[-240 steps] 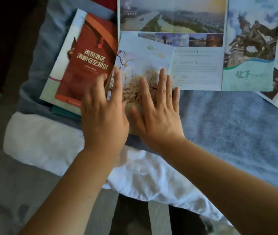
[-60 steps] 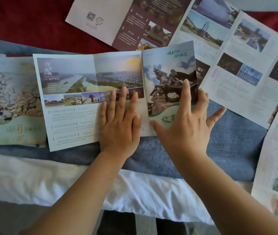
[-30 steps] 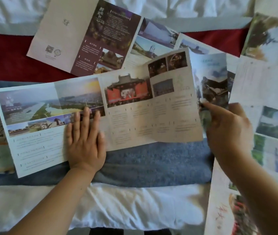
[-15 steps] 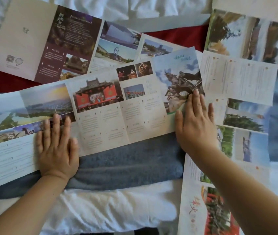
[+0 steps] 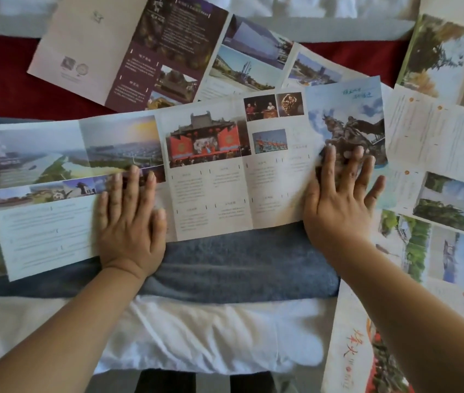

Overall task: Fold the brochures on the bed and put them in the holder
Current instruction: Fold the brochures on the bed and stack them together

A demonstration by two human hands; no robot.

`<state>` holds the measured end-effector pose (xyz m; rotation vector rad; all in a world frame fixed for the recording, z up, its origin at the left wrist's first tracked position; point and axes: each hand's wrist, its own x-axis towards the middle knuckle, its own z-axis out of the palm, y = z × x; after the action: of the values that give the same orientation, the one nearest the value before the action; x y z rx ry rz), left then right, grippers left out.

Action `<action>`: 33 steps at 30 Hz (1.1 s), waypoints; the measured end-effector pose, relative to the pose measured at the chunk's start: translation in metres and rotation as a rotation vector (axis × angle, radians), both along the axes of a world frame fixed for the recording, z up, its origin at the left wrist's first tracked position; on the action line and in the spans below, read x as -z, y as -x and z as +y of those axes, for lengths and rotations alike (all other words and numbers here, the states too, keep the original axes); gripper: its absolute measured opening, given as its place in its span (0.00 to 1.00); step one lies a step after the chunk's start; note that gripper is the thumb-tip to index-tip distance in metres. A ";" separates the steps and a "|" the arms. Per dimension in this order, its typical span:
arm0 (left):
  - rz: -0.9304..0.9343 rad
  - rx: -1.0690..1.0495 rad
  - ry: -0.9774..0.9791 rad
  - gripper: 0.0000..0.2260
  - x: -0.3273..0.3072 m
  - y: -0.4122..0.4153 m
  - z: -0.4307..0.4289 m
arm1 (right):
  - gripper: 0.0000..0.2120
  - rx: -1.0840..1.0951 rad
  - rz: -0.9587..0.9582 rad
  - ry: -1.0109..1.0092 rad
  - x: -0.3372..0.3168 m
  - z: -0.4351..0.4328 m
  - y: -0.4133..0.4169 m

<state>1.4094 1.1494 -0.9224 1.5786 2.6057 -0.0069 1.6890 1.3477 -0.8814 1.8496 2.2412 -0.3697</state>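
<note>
Brochure [image 5: 211, 188] lay unfolded by the bed's [image 5: 225, 330] near edge. My left hand [image 5: 128, 222] and right hand [image 5: 338, 199] pressed it flat, fingers straight, grasping nothing. Best to fold along existing creases, edges matched.

The bed [image 5: 211, 330] in front of me is carrying a blue blanket [image 5: 239, 268] along its near side and a red runner [image 5: 4, 80] further back. A long unfolded brochure [image 5: 211, 180] is lying spread across the blanket. A purple-panelled brochure [image 5: 145, 46] is resting on the runner beyond it, and more open brochures [image 5: 437, 143] are overlapping on my right.
</note>
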 end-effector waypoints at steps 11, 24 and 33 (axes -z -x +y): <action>-0.292 0.012 -0.097 0.26 -0.028 0.012 -0.001 | 0.30 -0.446 0.220 0.069 0.008 -0.095 0.183; -0.040 -0.356 0.020 0.29 -0.028 0.173 -0.109 | 0.30 -0.493 0.096 -0.047 0.027 -0.126 0.215; -0.258 -0.299 -0.090 0.30 -0.040 0.158 -0.086 | 0.30 -0.489 0.108 -0.069 0.031 -0.127 0.214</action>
<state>1.2511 1.0629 -0.8822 1.1087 2.6326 0.3172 1.4746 1.2212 -0.9119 1.2650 2.7025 -0.3115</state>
